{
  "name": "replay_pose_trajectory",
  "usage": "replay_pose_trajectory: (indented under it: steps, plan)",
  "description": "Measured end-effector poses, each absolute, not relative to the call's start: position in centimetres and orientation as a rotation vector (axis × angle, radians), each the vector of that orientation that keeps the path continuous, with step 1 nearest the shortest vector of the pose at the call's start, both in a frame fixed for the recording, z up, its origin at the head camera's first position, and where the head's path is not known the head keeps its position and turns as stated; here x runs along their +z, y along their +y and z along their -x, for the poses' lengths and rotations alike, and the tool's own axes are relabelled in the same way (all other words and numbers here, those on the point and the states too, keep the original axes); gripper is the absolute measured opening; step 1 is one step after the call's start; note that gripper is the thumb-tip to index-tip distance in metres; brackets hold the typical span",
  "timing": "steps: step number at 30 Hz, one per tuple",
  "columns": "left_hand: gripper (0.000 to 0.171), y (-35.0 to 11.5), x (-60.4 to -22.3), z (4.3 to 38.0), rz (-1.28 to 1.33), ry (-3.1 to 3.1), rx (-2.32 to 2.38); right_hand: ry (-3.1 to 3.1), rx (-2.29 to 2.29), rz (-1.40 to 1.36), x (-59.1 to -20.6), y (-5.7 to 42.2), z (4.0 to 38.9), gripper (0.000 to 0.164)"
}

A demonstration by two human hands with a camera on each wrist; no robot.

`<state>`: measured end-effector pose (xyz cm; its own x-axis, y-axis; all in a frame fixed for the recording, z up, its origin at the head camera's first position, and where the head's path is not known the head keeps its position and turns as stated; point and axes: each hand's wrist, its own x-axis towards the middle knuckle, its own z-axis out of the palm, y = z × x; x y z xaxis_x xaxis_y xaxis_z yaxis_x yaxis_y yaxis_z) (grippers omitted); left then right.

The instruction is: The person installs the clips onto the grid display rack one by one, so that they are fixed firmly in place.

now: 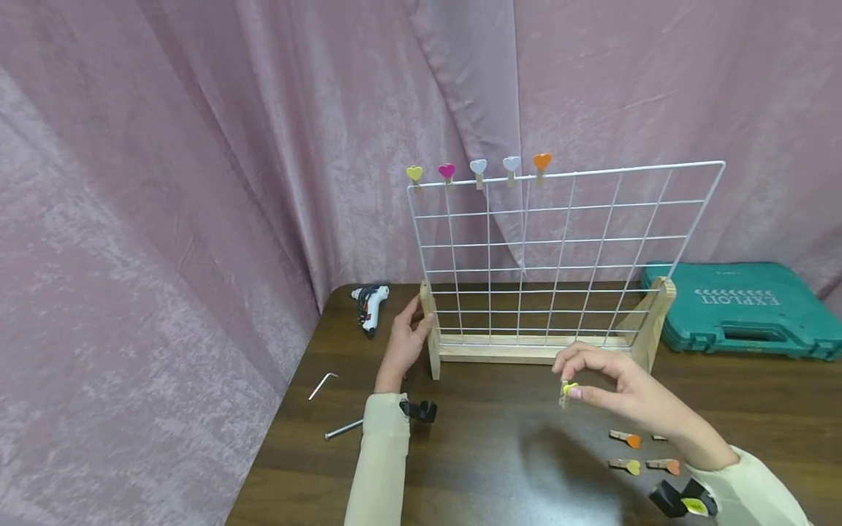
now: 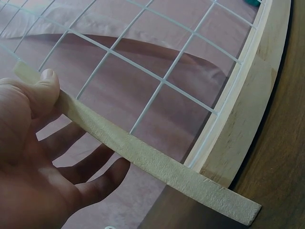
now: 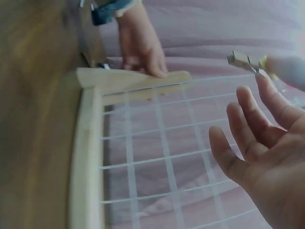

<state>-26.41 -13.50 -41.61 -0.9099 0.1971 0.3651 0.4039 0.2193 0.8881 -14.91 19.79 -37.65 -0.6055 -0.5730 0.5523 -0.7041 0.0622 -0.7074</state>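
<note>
A white wire grid [image 1: 559, 239] stands upright in a wooden stand [image 1: 500, 353]. My left hand [image 1: 409, 337] holds the stand's left side post [image 2: 157, 164], thumb on its front edge and fingers around behind. Between right thumb and index finger, my right hand [image 1: 615, 383] pinches a small wooden clothespin [image 3: 243, 60] with a yellow heart, in front of the grid's lower part. The other right fingers are loosely spread. Along the grid's top wire, towards the left, sit heart clothespins: yellow [image 1: 414, 175], pink [image 1: 446, 172], two white [image 1: 478, 168] and orange [image 1: 541, 162].
More heart clothespins [image 1: 625, 466] lie on the table [image 1: 487, 453] near my right wrist. A green tool case [image 1: 750, 310] lies behind the stand at right. To the left are a white glue gun [image 1: 372, 307], a hex key [image 1: 321, 385] and a metal bolt [image 1: 343, 429].
</note>
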Motion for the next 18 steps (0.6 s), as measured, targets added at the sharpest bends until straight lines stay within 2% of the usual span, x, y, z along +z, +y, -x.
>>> replay_pose_trajectory:
  steps: [13, 18]
  plan:
    - [0.048, -13.7, -41.9, 26.6, 0.553, -2.293, -1.8, -2.2, 1.169, -1.114, -27.4, 20.9, 16.6, 0.032]
    - [0.048, -13.5, -41.9, 26.6, 0.58, -2.278, -1.797, -2.091, 1.131, -1.001, -23.0, 19.9, 16.2, 0.026]
